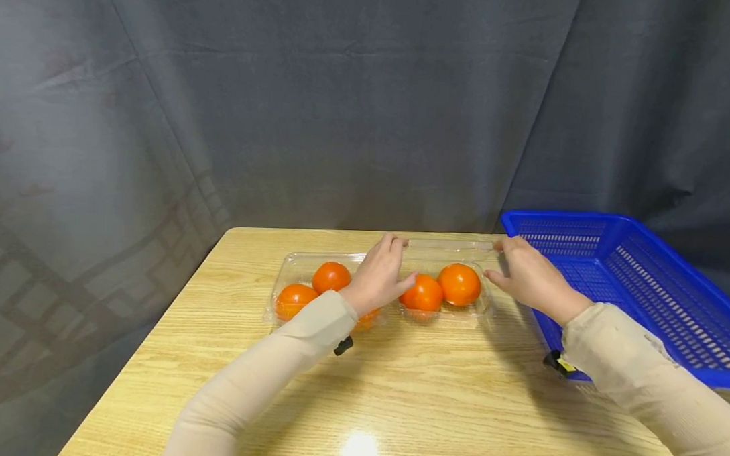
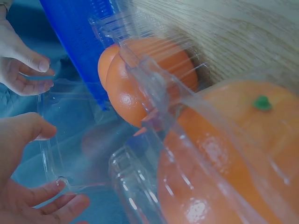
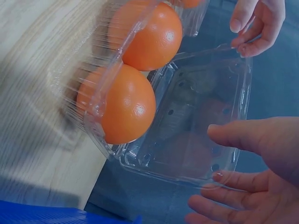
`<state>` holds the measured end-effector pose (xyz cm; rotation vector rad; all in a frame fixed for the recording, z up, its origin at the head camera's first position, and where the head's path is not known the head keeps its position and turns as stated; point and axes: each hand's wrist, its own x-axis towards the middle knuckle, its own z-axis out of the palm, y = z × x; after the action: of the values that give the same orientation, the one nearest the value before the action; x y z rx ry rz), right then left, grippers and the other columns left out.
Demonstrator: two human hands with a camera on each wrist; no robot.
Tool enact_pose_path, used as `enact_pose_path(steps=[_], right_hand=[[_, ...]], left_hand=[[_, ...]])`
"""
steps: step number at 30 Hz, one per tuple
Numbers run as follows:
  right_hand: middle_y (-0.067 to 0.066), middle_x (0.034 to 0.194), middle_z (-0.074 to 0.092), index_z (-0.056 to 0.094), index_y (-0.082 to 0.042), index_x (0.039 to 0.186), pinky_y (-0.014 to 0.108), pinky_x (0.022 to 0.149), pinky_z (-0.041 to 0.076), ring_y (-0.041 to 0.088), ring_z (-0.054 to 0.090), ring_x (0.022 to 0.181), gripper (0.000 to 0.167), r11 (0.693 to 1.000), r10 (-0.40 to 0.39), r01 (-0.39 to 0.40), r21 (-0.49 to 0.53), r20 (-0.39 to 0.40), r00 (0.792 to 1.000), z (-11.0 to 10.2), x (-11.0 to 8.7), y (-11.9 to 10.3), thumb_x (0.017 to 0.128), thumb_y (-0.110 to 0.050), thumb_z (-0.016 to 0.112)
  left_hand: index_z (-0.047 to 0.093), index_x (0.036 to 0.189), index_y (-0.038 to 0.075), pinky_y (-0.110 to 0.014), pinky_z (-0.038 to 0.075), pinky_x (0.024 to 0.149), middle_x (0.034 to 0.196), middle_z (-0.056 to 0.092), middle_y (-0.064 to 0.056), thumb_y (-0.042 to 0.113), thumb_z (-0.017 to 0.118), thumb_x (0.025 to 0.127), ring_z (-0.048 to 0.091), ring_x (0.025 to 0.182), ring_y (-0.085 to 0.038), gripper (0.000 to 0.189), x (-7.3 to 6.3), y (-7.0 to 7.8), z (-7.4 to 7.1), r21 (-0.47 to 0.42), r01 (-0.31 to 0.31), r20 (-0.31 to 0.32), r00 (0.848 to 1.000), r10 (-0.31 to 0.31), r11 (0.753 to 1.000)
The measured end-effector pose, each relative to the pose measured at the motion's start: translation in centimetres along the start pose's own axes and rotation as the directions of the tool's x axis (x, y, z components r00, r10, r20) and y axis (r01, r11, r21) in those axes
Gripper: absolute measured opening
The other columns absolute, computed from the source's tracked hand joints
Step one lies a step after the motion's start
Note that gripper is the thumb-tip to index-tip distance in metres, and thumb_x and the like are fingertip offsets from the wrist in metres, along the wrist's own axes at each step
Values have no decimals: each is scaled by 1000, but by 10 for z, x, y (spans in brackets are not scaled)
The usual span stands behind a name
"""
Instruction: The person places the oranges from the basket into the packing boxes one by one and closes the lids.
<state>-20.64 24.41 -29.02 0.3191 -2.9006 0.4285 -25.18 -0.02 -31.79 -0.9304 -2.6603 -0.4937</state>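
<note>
An open clear plastic fruit box (image 1: 483, 311) holds two oranges (image 1: 459, 285), side by side in its base. Its hinged lid (image 3: 196, 116) is tilted up at the back. At the lid's left corner is my left hand (image 1: 377, 275), fingers fairly straight against the edge and thumb held apart. My right hand (image 1: 535, 277) has its extended fingertips at the lid's right corner, thumb also spread away. Left of this box, partly hidden by my left arm, a second clear box (image 1: 288, 269) contains several oranges (image 1: 331, 277).
A blue plastic basket (image 1: 660, 245) stands at the right of the wooden table (image 1: 444, 392), close to my right forearm. Behind the table hangs a dark grey curtain (image 1: 369, 121). Black straps' ends (image 1: 343, 346) show under the left wrist.
</note>
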Motion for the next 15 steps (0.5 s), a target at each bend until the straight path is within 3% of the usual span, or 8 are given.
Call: enact_pose_path(steps=[9, 15], right_hand=[[33, 108, 55, 49, 13, 114, 55, 84, 48, 44, 56, 97, 45, 999, -12, 11, -51, -23, 1000, 4, -5, -2, 85, -18, 65], [33, 105, 58, 51, 14, 113, 54, 77, 51, 44, 60, 90, 47, 992, -43, 34, -124, -70, 997, 8, -12, -4, 82, -15, 69]], left_hand=[[47, 127, -1, -34, 46, 98, 114, 52, -12, 33, 63, 87, 55, 101, -23, 54, -4, 0, 0, 52, -7, 19, 1000, 6, 999], [46, 128, 0, -38, 36, 111, 118, 54, -11, 42, 63, 86, 55, 111, -23, 62, -8, 2, 0, 129, -9, 61, 998, 1, 992]])
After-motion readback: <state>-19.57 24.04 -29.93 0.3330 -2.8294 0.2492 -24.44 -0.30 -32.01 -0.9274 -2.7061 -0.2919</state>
